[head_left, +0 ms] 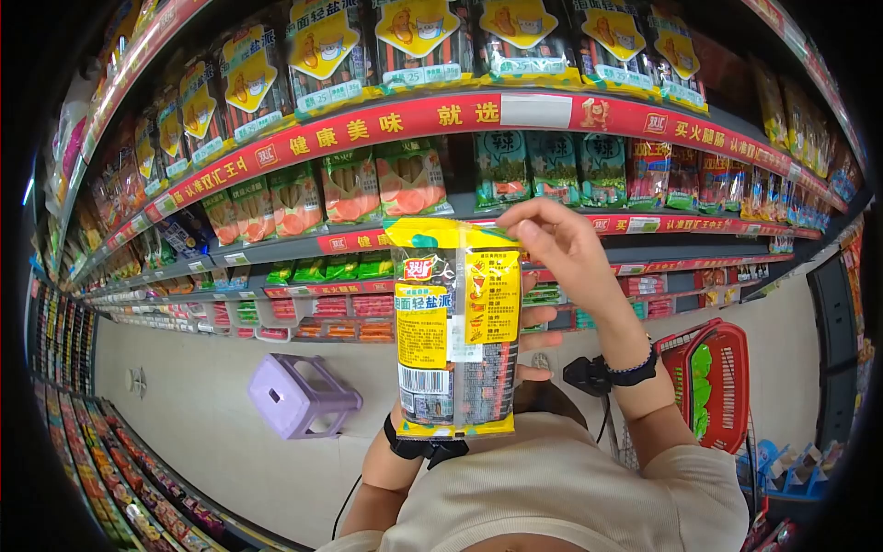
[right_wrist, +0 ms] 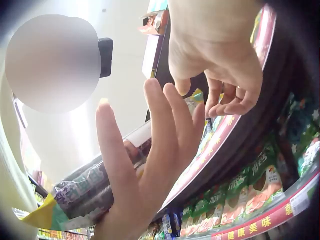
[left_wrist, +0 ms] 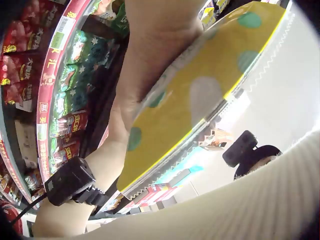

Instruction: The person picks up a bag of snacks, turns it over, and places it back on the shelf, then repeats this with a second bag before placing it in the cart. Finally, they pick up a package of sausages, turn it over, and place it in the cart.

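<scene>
A yellow-edged plastic pack of sausages (head_left: 457, 331) faces me in the middle of the head view, with its printed back and barcode showing. Beneath it lies my left hand (right_wrist: 150, 165), carrying it. The left fingers are long and straight in the right wrist view, and their tips reach past the pack's right edge in the head view. My right hand (head_left: 561, 253) is at the top right corner of the pack, thumb and bent forefinger pinching the yellow end. The left wrist view shows the pack's yellow end with green dots close up.
Shelves of packed sausages (head_left: 349, 184) curve ahead, with red label strips (head_left: 368, 129). A lilac stool (head_left: 294, 396) stands on the floor at left, and a red shopping basket (head_left: 713, 386) with green packs is at right. More stocked shelves (head_left: 120, 469) line the left side.
</scene>
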Demonstrator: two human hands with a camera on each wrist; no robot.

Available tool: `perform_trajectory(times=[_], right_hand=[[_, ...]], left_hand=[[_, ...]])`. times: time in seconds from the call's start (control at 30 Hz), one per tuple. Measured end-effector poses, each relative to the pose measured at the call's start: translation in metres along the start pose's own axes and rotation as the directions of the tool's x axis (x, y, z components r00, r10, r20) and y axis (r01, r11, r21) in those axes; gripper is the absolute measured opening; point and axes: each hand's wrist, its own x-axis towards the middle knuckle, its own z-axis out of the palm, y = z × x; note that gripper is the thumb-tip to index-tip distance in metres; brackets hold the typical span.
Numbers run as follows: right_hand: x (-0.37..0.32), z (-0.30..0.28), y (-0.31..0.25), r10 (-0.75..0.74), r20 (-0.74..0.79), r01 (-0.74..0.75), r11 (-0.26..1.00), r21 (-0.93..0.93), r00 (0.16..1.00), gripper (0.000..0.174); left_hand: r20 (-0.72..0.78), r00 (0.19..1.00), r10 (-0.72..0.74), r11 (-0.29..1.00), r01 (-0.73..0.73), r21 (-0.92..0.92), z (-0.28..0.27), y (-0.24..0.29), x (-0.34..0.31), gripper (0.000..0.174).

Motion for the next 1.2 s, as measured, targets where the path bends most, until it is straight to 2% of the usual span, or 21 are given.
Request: perform_trajectory(times=[0.03, 0.1, 0.23, 0.37, 0.47, 0.57, 0.67, 0.73, 0.77, 0.83, 0.87, 0.97, 1.03, 1.1, 1.13, 1.2], right_hand=[[-0.001, 0.0, -0.002, 0.005, -0.004, -0.005, 1.0, 0.001, 1.0, 0.021], [0.001, 0.0, -0.008, 0.214, 0.103, -0.22, 0.975, 0.043, 0.971, 0.018], [0.005, -0.005, 0.006, 0.088, 0.059, -0.087, 0.996, -0.024, 0.994, 0.016], [0.01, -0.011, 0.012, 0.079, 0.02, -0.079, 0.997, 0.004, 0.997, 0.022], [0.013, -0.007, 0.013, 0.066, -0.011, -0.066, 0.998, -0.017, 0.998, 0.023], [0.016, -0.005, 0.013, 0.137, -0.038, -0.134, 0.989, 0.067, 0.99, 0.019], [0.017, -0.004, 0.011, 0.195, -0.046, -0.196, 0.98, -0.031, 0.98, 0.019], [0.016, -0.001, 0.009, 0.138, -0.11, -0.134, 0.99, 0.042, 0.984, 0.023], [0.014, -0.001, 0.01, 0.133, -0.106, -0.129, 0.991, 0.042, 0.985, 0.023], [0.007, 0.0, 0.01, 0.061, -0.164, -0.058, 0.998, 0.025, 0.984, 0.025], [0.003, 0.003, 0.01, 0.07, -0.211, -0.064, 0.997, 0.038, 0.975, 0.022], [-0.018, 0.003, 0.022, 0.058, -0.182, -0.054, 0.998, 0.03, 0.982, 0.015], [-0.034, 0.004, 0.028, 0.23, 0.026, -0.231, 0.971, 0.055, 0.973, 0.015], [-0.045, 0.015, 0.033, 0.31, 0.29, -0.342, 0.938, 0.064, 0.905, 0.018], [-0.051, 0.025, 0.036, 0.31, 0.299, -0.342, 0.938, 0.059, 0.902, 0.018], [-0.056, 0.041, 0.041, 0.259, 0.443, -0.413, 0.862, 0.296, 0.858, 0.021]], left_hand=[[0.04, 0.999, 0.005, 1.0, -0.004, -0.011, -0.001, -0.001, 0.0, 0.084], [0.023, 1.0, -0.009, 1.0, 0.009, -0.005, -0.001, -0.001, -0.001, 0.084], [0.039, 0.998, -0.045, 0.998, 0.047, -0.046, -0.003, 0.003, -0.003, 0.085], [0.024, 0.993, -0.115, 0.99, 0.117, -0.075, -0.008, 0.007, -0.004, 0.087], [0.086, 0.984, -0.153, 0.984, 0.16, -0.084, -0.014, 0.01, -0.005, 0.088], [0.131, 0.978, -0.164, 0.979, 0.178, -0.103, -0.014, 0.015, -0.002, 0.088], [0.112, 0.985, -0.133, 0.979, 0.147, -0.138, -0.005, 0.018, -0.003, 0.085], [-0.08, 0.997, -0.006, 0.987, 0.019, 0.161, 0.004, 0.016, -0.007, 0.08], [-0.078, 0.997, -0.001, 0.986, 0.014, 0.166, 0.007, 0.016, -0.007, 0.08], [-0.13, 0.984, 0.124, 0.979, -0.1, 0.18, 0.013, 0.018, -0.008, 0.076], [-0.116, 0.98, 0.163, 0.961, -0.131, 0.242, 0.014, 0.018, -0.01, 0.073], [-0.113, 0.967, 0.226, 0.96, -0.202, 0.192, 0.009, 0.024, -0.012, 0.071], [-0.101, 0.96, 0.262, 0.954, -0.241, 0.18, 0.012, 0.029, -0.011, 0.069], [-0.157, 0.892, 0.424, 0.876, -0.359, 0.323, 0.016, 0.031, -0.004, 0.066], [-0.155, 0.888, 0.433, 0.872, -0.369, 0.322, 0.015, 0.033, -0.003, 0.066], [-0.03, 0.852, 0.523, 0.707, -0.414, 0.573, 0.007, 0.038, 0.002, 0.063]])
